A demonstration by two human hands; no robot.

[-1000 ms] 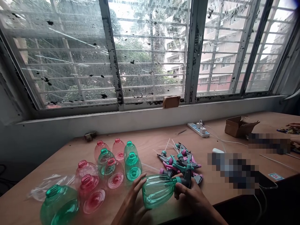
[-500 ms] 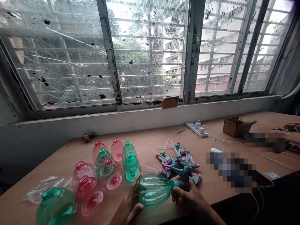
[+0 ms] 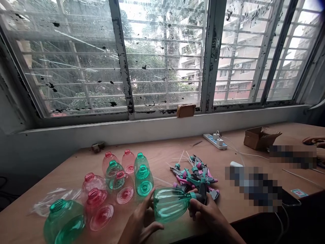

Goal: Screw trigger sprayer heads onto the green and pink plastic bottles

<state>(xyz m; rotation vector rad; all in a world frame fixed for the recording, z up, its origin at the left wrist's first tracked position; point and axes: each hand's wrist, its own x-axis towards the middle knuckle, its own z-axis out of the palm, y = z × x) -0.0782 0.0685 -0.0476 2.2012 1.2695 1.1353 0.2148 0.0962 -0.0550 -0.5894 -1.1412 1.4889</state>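
A green, ribbed, see-through spray bottle (image 3: 170,205) lies sideways in front of me, above the table's near edge. My left hand (image 3: 139,218) is around its base, fingers behind and thumb stretched out below. At the neck, my right hand (image 3: 203,210) grips the dark trigger spray head (image 3: 201,195) with its teal collar, which sits on the bottle's mouth. Behind my hands is a pile of loose trigger spray heads (image 3: 195,176) in grey, teal and pink, some with thin tubes. Several open green bottles (image 3: 144,181) and pink bottles (image 3: 125,189) stand to the left.
A clear plastic bag (image 3: 54,200) lies at the left. Further back are a power strip (image 3: 215,141) with plugs and an open cardboard box (image 3: 261,138). Cables run along the right side, near blurred-out items. Another person's hand (image 3: 313,139) shows at the far right.
My left thumb has moved away from the bottle's side, loosening that hold. My right thumb has shifted onto the collar. The view has turned slightly left.
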